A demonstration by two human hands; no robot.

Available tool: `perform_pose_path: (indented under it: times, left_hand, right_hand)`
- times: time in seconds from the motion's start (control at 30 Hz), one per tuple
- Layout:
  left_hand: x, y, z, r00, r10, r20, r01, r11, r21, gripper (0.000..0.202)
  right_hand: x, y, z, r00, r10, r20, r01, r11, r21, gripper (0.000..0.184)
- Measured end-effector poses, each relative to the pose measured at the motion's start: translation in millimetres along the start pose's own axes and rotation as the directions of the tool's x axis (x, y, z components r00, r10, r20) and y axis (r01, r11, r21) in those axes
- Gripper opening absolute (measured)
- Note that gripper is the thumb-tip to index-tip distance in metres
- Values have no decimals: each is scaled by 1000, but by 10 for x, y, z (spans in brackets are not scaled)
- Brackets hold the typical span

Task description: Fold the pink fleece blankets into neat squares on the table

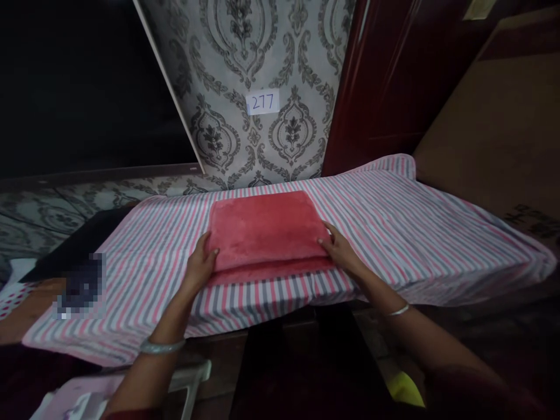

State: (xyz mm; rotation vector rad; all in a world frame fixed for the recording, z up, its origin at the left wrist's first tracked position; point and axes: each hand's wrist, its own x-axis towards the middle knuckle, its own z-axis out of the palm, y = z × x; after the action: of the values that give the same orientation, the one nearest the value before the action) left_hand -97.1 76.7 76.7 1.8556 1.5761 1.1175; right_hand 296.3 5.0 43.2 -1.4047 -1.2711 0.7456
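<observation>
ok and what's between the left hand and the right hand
In the head view, the red cloth lies between the left hand and right hand, on the striped sheet.

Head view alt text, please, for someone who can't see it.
A left hand and right hand touch opposite sides of a folded red cloth on a striped sheet; a paper marked 277 is on the patterned wall behind.
</observation>
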Motion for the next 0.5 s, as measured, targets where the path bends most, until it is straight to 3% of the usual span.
perform_pose_path:
  times: [0.1,0.17,0.3,0.37,0.5]
  left_hand:
    - [-66,-47,45,993,101,-56,-96,993,75,57]
    - [-102,-68,39,989,136,-60,-133,990,56,55]
    - [-195,-46,-22,990,28,-142,-25,999,28,66]
    - [-264,-18,-41,980,-17,-197,31,997,68,68]
    - [-420,-19,-32,958,74,-277,-35,989,144,59]
  right_hand:
    - [-18,156,59,991,-59,-123,47,994,-98,62]
    - [-37,186,74,989,-57,-139,46,996,-82,62]
    - [-140,159,65,989,1,-148,-3,1000,-17,65]
    - [-222,157,62,976,-18,-218,18,1000,-4,63]
    - [-393,183,69,934,-132,-331,121,991,-53,53]
